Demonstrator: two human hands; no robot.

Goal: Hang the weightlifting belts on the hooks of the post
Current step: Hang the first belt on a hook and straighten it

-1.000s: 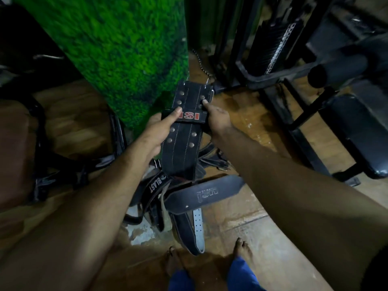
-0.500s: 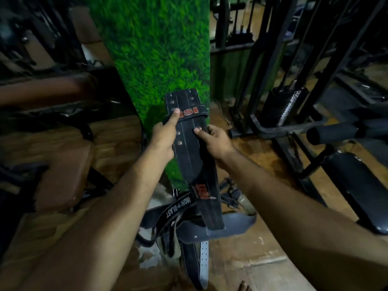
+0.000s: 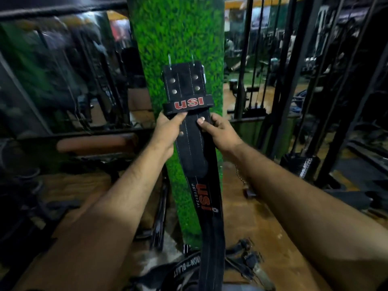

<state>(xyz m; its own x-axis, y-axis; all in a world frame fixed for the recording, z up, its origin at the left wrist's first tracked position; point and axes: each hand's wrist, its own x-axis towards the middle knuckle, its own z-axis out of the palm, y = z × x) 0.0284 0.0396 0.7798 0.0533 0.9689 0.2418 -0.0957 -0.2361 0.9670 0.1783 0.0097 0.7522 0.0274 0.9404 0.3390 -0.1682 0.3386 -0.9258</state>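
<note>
Green turf-covered post [image 3: 178,38] rises straight ahead of our grip, with dark machine frames [image 3: 294,80] off to either side. Against it we hold the black belt [image 3: 190,143] upright, its buckle end above our fingers and its tail trailing down past our wrists to the belts on the floor [image 3: 189,267]. Our left hand [image 3: 168,128] pinches the belt's left edge just under the red-lettered loop; our right hand [image 3: 220,131] clasps the right edge, thumb across the front. Two thin prongs [image 3: 192,59] show just above the buckle end; whether they are hooks or buckle pins we cannot tell. We judge it best to lift evenly, seat the buckle fully, then release.
</note>
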